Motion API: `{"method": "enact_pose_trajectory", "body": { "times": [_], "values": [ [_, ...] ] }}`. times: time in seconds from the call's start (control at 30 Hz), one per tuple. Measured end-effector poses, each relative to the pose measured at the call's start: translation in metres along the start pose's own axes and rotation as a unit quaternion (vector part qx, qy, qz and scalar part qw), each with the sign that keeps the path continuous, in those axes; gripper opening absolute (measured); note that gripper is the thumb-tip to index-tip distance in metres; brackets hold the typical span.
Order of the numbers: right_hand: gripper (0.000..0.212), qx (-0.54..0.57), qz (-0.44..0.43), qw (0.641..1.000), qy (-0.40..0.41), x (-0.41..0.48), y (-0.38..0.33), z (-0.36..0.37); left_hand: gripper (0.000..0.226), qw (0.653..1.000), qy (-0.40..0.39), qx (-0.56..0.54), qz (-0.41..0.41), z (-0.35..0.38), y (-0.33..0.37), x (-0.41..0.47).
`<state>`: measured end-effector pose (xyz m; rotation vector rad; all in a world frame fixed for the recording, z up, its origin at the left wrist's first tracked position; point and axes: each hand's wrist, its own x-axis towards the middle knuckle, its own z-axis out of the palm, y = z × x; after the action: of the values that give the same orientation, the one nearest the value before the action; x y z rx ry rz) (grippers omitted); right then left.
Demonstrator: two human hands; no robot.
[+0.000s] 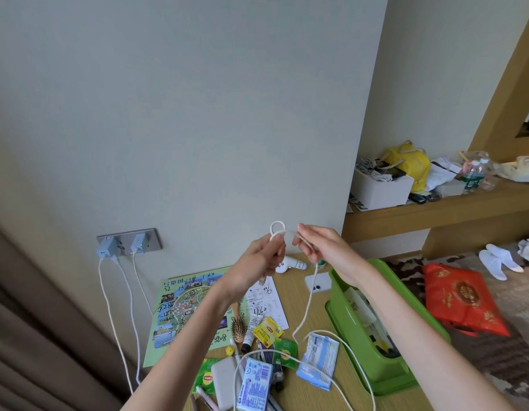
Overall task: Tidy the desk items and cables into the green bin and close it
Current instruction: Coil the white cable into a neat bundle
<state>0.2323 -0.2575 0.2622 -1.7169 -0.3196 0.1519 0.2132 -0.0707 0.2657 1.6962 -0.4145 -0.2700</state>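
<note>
Midair, left hand (256, 264) and right hand (327, 252) pinch cable (311, 292).

The cable (310, 301) is white. The bin (346, 326) is bright green. The map (180, 304) is pale green, with coloured photos and black handwriting. One tea packet (267, 332) is yellow with red, the other tea packet (285, 353) dark green. The tissue pack (255, 384) is blue and white; the power bank (224, 381) is white. The desk (295, 390) shows a fine tan wood grain. The chargers (104, 250) are pale blue, the plate (152, 240) grey. The curtain (35, 336) is brown. The bag (461, 301) is red with a gold emblem, the slippers (494, 262) white, the carpet (405, 266) brown with cream blotches.
</note>
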Motion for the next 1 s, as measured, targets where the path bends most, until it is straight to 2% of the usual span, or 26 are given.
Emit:
{"method": "enact_pose_trajectory", "body": {
  "times": [0.17, 0.37, 0.47, 0.6, 0.73, 0.87, 1.0],
  "values": [
    [0.034, -0.009, -0.015, 1.0, 0.025, -0.003, 0.012, 0.009, 0.033, 0.994, 0.085, -0.059, 0.018, -0.004, 0.004, 0.006],
    [0.037, 0.013, -0.049, 0.995, 0.084, 0.002, 0.006, 0.022, 0.037, 0.99, 0.137, 0.006, 0.027, 0.001, 0.003, 0.01],
    [0.042, 0.036, -0.035, 0.996, 0.075, 0.005, 0.004, 0.028, 0.034, 0.992, 0.123, -0.004, 0.04, 0.005, 0.006, 0.01],
    [0.043, 0.078, 0.005, 0.995, 0.068, 0.007, 0.003, 0.035, 0.045, 0.99, 0.113, -0.021, 0.077, 0.013, 0.009, 0.008],
    [0.046, 0.073, 0.037, 0.995, 0.05, 0.009, 0.004, 0.035, 0.029, 0.987, 0.11, -0.004, 0.113, 0.017, 0.008, 0.008],
    [0.05, 0.068, 0.064, 0.995, 0.033, 0.008, 0.009, 0.038, 0.024, 0.98, 0.138, 0.066, 0.131, 0.017, 0.003, 0.008],
    [0.032, 0.106, 0.034, 0.994, -0.017, 0.007, 0.01, 0.037, 0.027, 0.964, 0.194, 0.143, 0.116, 0.012, -0.002, 0.014]
  ]
}}
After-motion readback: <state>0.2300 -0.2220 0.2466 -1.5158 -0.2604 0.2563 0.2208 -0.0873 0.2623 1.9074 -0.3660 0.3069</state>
